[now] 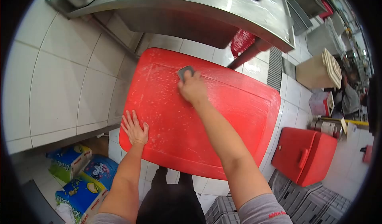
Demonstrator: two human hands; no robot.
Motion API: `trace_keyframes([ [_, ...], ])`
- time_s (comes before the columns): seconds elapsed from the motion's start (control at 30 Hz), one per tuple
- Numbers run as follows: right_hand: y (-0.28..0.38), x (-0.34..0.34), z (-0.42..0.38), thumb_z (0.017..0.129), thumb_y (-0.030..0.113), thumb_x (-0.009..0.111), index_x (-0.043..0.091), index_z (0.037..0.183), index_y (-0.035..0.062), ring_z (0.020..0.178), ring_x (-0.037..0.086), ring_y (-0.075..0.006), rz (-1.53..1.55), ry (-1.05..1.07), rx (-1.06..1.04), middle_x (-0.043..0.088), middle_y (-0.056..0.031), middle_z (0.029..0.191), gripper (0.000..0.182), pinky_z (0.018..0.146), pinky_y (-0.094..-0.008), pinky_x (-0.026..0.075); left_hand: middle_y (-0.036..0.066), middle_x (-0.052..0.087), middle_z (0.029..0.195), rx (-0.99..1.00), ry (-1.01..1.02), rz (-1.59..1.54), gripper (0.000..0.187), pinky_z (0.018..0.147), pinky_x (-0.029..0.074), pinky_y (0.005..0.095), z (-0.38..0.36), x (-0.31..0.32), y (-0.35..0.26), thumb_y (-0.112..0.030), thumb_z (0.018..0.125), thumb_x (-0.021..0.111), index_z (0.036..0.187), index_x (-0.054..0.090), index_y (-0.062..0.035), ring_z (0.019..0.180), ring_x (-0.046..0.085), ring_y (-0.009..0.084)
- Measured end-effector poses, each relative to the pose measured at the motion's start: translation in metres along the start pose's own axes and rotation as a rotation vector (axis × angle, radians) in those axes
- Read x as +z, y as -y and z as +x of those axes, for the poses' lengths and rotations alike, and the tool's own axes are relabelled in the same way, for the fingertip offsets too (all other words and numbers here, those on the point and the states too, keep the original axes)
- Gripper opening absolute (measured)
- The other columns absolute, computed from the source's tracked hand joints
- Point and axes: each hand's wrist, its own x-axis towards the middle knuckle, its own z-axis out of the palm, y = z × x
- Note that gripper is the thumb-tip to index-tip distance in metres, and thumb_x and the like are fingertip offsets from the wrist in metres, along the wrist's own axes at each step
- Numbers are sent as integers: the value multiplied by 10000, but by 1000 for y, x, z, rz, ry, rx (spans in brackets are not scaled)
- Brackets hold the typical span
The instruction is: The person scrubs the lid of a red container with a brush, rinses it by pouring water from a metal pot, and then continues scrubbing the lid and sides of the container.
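A large red plastic panel (234, 112), shaped like a cooler lid with rounded corners and a raised border line, lies in front of me. Its surface is wet, with soapy bubbles and droplets mostly on the left half. My right hand (193, 88) grips a grey scrubbing pad (185, 71) against the upper middle of the panel; hand and pad are slightly blurred. Fingers spread, my left hand (135, 130) rests flat on the panel's left edge and holds nothing.
A steel sink counter (191, 2) stands beyond the panel. Blue detergent bags (81, 194) lie at lower left. On the right are a red cooler box (304, 154), grey crates (314, 202), a beige bin (318, 71) and a person (351, 100). Floor drain grates (275, 69) run nearby.
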Motion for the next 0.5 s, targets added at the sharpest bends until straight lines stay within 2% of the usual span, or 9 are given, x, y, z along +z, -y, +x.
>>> trace_keyframes([
  [0.07, 17, 12, -1, 841, 338, 491, 439, 1095, 26, 925, 561, -412, -23, 95, -121, 498, -282, 1043, 406, 759, -495, 485, 135, 77, 1508, 5, 52, -28, 763, 1098, 10, 519, -1, -7, -3, -365, 785, 492, 1439, 185, -122, 1383, 45, 350],
  [0.13, -24, 12, 16, 866, 344, 468, 434, 1098, 9, 937, 561, -416, -94, -132, -279, 492, -291, 1069, 409, 771, -484, 489, 130, 82, 1507, -3, 56, -40, 761, 1095, 22, 522, -6, -11, -4, -353, 787, 501, 1438, 185, -115, 1382, 47, 351],
  [0.23, -22, -33, 47, 894, 347, 431, 434, 1098, 10, 967, 556, -421, -59, 20, 268, 457, -300, 1123, 394, 822, -469, 479, 138, 75, 1506, -1, 73, -68, 753, 1092, 23, 531, -4, -18, -4, -342, 792, 501, 1434, 192, -97, 1381, 37, 360],
  [0.3, -1, -12, 69, 901, 367, 427, 437, 1105, 13, 962, 556, -429, -87, -34, 310, 471, -282, 1122, 408, 817, -463, 480, 144, 70, 1506, 7, 107, -75, 756, 1091, 10, 533, -3, -18, -3, -353, 793, 495, 1435, 190, -95, 1382, 29, 361],
  [0.37, 46, 15, 81, 902, 381, 431, 441, 1114, 17, 965, 558, -433, -271, -45, 59, 479, -263, 1130, 421, 800, -459, 488, 147, 64, 1507, 2, 133, -85, 761, 1085, -6, 545, 0, -17, -1, -369, 795, 487, 1436, 185, -92, 1380, 19, 372],
  [0.43, 97, 40, 95, 897, 375, 444, 448, 1141, 48, 953, 565, -420, -223, -61, -6, 478, -259, 1132, 408, 800, -471, 485, 151, 61, 1506, 42, 125, -116, 770, 1080, -11, 558, -1, -14, 1, -381, 793, 485, 1437, 179, -92, 1379, 8, 383],
  [0.5, 143, 48, 92, 883, 352, 470, 454, 1148, 85, 945, 567, -413, 35, 99, -37, 480, -265, 1116, 376, 769, -495, 489, 158, 60, 1505, 49, 132, -150, 774, 1073, -18, 573, 0, -14, 3, -378, 788, 488, 1439, 176, -99, 1377, 0, 392],
])
